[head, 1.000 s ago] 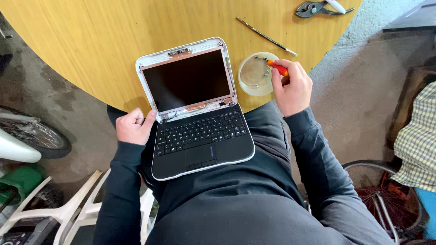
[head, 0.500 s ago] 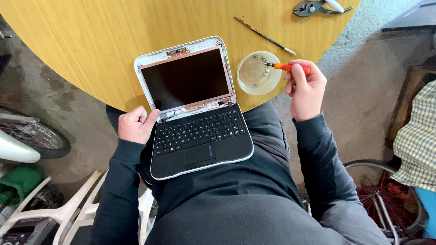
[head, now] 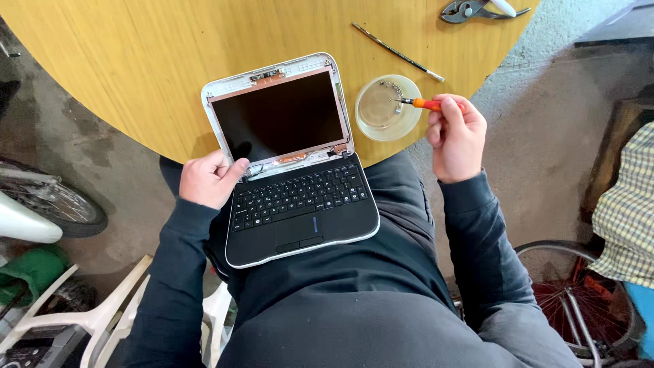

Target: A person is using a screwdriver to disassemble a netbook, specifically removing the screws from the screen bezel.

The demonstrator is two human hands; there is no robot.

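A small black-and-white laptop (head: 293,170) lies open on my lap, its screen leaning on the edge of the round wooden table (head: 170,54); the screen bezel is off. My left hand (head: 208,178) grips the laptop's left hinge corner. My right hand (head: 455,133) holds an orange-handled screwdriver (head: 421,103), its tip pointing into a shallow clear dish (head: 387,109) that holds several small screws.
A thin metal rod (head: 398,43) and a pair of pliers (head: 477,9) lie on the table's far side. White plastic chair parts (head: 102,307) sit at lower left, wheels (head: 54,201) at left and a bicycle wheel (head: 579,300) at lower right. A checked cloth (head: 627,211) hangs at right.
My right hand has moved rightward and turned the screwdriver so that its tip now points left into the dish. My left hand and the laptop have stayed put.
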